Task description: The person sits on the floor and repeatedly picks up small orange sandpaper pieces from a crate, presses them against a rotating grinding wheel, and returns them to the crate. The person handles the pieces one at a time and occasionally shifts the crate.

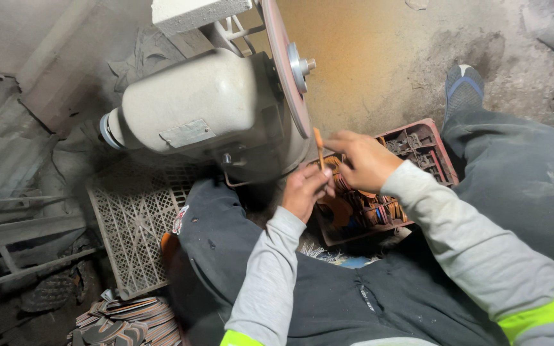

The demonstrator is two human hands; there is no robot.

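- The left hand (pixel 304 191) pinched the lower end of a thin orange strip (pixel 318 146), thumb and fingers closed tight on it.
- The right hand (pixel 361 160) met the same strip from the other side, its fingertips closed on it just above the left-hand pinch; both hands held the strip upright between them.
- The strip's free upper end stood just above the grip and lay against, or just beside, the lower edge of the disc (pixel 285 64); contact could not be told for sure.
- The disc, reddish and round, rose above the grip, tilted, with a metal hub and nut at its middle.
- The motor (pixel 193 109), a pale rounded housing with a small plate on its side, sat to the left of the grip and above it, carrying the disc on its shaft.
- Right of and below the grip lay a red crate (pixel 432 146), partly hidden by the right hand and sleeve, holding orange and dark pieces (pixel 367 208).
- A pale lattice tray (pixel 134 218) lay well to the left of and below the grip, under the motor.
- A stack of flat soles (pixel 129 320) lay further down from the tray, far from the grip.
- The person's dark trouser legs flanked the grip, and a foot in a blue sandal (pixel 463 86) was up to the right, well apart from the hands.
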